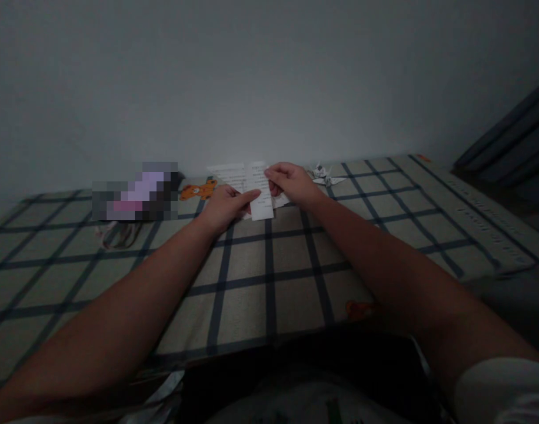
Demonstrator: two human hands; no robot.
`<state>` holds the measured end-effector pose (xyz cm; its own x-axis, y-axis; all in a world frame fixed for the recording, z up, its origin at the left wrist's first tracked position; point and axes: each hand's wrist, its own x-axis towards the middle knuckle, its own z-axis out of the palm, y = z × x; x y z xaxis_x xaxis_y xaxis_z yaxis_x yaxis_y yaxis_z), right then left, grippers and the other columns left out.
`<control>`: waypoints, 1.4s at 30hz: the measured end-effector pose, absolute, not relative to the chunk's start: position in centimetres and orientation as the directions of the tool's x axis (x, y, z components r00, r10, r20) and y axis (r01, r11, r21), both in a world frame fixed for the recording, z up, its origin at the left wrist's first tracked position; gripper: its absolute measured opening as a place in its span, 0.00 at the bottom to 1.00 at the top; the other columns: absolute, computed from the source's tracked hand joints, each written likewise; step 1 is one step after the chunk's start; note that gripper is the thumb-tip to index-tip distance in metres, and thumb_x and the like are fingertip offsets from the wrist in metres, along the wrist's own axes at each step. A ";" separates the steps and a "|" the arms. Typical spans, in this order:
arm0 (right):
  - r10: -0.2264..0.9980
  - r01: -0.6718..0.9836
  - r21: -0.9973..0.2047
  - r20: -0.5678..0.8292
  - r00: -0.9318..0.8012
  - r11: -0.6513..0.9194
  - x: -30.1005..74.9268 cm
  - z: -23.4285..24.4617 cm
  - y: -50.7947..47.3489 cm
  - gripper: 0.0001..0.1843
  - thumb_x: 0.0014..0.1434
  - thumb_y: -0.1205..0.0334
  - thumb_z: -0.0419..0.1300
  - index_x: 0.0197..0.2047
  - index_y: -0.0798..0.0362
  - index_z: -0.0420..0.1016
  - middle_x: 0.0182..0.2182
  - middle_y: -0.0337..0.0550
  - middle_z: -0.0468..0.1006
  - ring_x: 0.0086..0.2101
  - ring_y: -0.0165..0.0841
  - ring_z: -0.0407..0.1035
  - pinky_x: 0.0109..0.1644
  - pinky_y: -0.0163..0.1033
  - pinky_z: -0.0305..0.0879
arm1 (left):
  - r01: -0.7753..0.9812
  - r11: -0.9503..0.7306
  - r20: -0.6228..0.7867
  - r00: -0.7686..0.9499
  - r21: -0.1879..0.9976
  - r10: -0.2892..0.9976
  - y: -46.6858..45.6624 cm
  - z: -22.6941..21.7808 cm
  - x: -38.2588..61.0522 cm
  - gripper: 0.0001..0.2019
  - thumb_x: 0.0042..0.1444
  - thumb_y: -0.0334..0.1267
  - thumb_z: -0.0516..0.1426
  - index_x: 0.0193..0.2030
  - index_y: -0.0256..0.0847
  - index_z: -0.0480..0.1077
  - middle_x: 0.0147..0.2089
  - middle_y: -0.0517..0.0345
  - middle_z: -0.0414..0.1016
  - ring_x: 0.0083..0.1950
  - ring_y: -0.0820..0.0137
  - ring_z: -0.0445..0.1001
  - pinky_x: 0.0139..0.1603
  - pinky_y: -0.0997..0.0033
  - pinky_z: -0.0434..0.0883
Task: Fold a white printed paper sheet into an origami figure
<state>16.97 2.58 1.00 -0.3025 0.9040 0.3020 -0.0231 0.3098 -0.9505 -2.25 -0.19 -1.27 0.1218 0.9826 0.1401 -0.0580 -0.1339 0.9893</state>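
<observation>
Near the far edge of the sheet [269, 277], our left hand [225, 207] presses the paper [261, 203] flat while our right hand [291, 182] pinches it steady.

The paper [264, 207] is a white sheet with faint printed lines. One narrow flap is folded over the rest, which lies flat on the checked bed cover [269, 294], close to the wall [269, 88].
</observation>
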 end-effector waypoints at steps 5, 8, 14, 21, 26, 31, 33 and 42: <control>0.859 -0.018 -0.964 0.245 -0.450 0.265 16.9 0.9 2.2 0.05 0.56 0.69 0.65 0.35 0.57 0.72 0.22 0.33 0.73 0.24 0.23 0.68 0.29 0.29 0.66 | -0.050 -0.244 0.247 0.086 0.969 0.965 -0.2 -0.8 -1.8 0.18 0.47 0.44 0.69 0.42 0.35 0.80 0.39 0.48 0.83 0.36 0.63 0.80 0.38 0.68 0.76; 0.852 0.039 -0.939 0.291 -0.435 0.341 17.0 0.8 2.2 0.09 0.60 0.63 0.62 0.29 0.57 0.71 0.21 0.34 0.72 0.24 0.23 0.67 0.29 0.29 0.65 | -0.034 -0.236 0.239 0.091 0.971 0.967 -0.3 -0.7 -1.8 0.19 0.46 0.46 0.69 0.41 0.35 0.80 0.40 0.47 0.83 0.37 0.62 0.81 0.38 0.66 0.77; 0.869 0.107 -0.930 0.281 -0.408 0.351 17.1 0.9 2.2 0.19 0.66 0.60 0.57 0.23 0.56 0.68 0.19 0.36 0.71 0.22 0.24 0.65 0.28 0.30 0.63 | 0.037 -0.237 0.230 0.140 0.971 0.963 -0.5 -0.9 -1.9 0.18 0.48 0.46 0.69 0.42 0.37 0.80 0.35 0.49 0.82 0.36 0.63 0.80 0.37 0.69 0.76; 0.845 -0.028 -0.975 0.204 -0.494 0.220 16.8 1.0 1.9 0.08 0.59 0.60 0.65 0.33 0.57 0.73 0.25 0.36 0.75 0.25 0.23 0.70 0.30 0.29 0.69 | -0.056 -0.280 0.281 0.022 0.958 0.959 -0.1 -0.4 -1.8 0.20 0.47 0.49 0.68 0.41 0.36 0.78 0.42 0.51 0.83 0.37 0.68 0.80 0.38 0.72 0.76; 0.868 -0.013 -0.983 0.169 -0.468 0.184 16.8 1.0 2.1 0.06 0.59 0.67 0.64 0.31 0.57 0.71 0.25 0.38 0.77 0.25 0.23 0.71 0.30 0.28 0.70 | -0.081 -0.229 0.228 -0.026 0.970 0.973 0.2 -0.4 -2.0 0.17 0.48 0.50 0.68 0.33 0.36 0.76 0.29 0.55 0.79 0.26 0.73 0.73 0.29 0.75 0.72; 0.899 -0.086 -0.975 0.221 -0.379 0.204 17.2 0.6 3.0 0.02 0.59 0.68 0.62 0.36 0.56 0.71 0.28 0.37 0.77 0.25 0.22 0.71 0.29 0.27 0.70 | -0.268 -0.114 0.121 0.008 0.957 0.993 -0.3 0.5 -1.8 0.09 0.54 0.41 0.63 0.36 0.36 0.74 0.28 0.57 0.77 0.23 0.77 0.69 0.26 0.78 0.69; 0.909 -0.119 -0.972 0.231 -0.348 0.201 17.3 0.4 3.3 0.03 0.59 0.67 0.61 0.38 0.55 0.71 0.29 0.36 0.77 0.25 0.22 0.70 0.29 0.27 0.69 | -0.344 -0.023 0.057 0.088 0.939 0.994 -0.5 1.0 -1.8 0.07 0.53 0.37 0.61 0.35 0.35 0.75 0.27 0.57 0.76 0.23 0.77 0.69 0.26 0.79 0.69; 0.930 -0.214 -0.959 0.240 -0.280 0.183 17.4 0.6 3.5 0.08 0.52 0.67 0.63 0.37 0.53 0.71 0.32 0.34 0.73 0.28 0.23 0.66 0.29 0.27 0.67 | -0.365 0.111 -0.040 0.196 0.924 0.980 0.0 1.3 -2.1 0.05 0.55 0.33 0.58 0.33 0.34 0.74 0.26 0.55 0.75 0.24 0.77 0.71 0.29 0.79 0.73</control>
<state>17.44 3.46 0.63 -0.2798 0.9297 0.2397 -0.2144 0.1828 -0.9595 -2.11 -0.04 1.28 0.1961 0.9798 -0.0399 -0.3651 0.1107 0.9244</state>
